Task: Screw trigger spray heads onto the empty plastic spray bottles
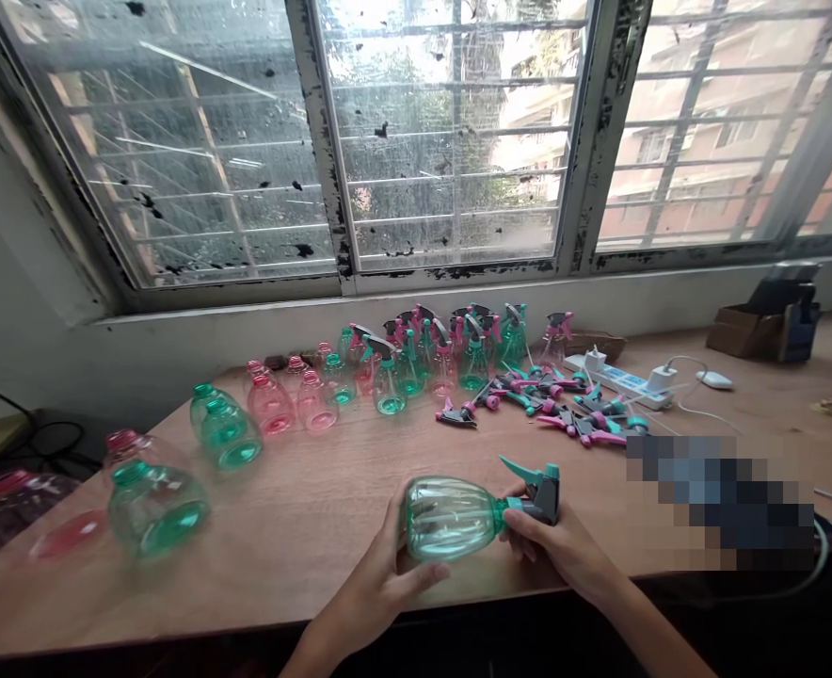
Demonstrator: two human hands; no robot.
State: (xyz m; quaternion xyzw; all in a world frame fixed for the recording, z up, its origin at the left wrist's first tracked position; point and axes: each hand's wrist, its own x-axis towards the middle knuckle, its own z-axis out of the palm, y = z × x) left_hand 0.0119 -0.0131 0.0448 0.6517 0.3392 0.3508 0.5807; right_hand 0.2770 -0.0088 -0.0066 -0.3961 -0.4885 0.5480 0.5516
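In the head view, a green transparent plastic spray bottle [448,518] is held on its side over a wooden desk [303,574], near the front edge. Its body is grasped by the left hand [380,574], and the neck is clenched by the right hand [550,537]. A teal and grey trigger head [539,494] is seated at this neck, but whether it is fully screwed cannot be told. Further bottles [222,428] are placed behind, and loose trigger heads [550,410] are lying beside a power strip [617,377].
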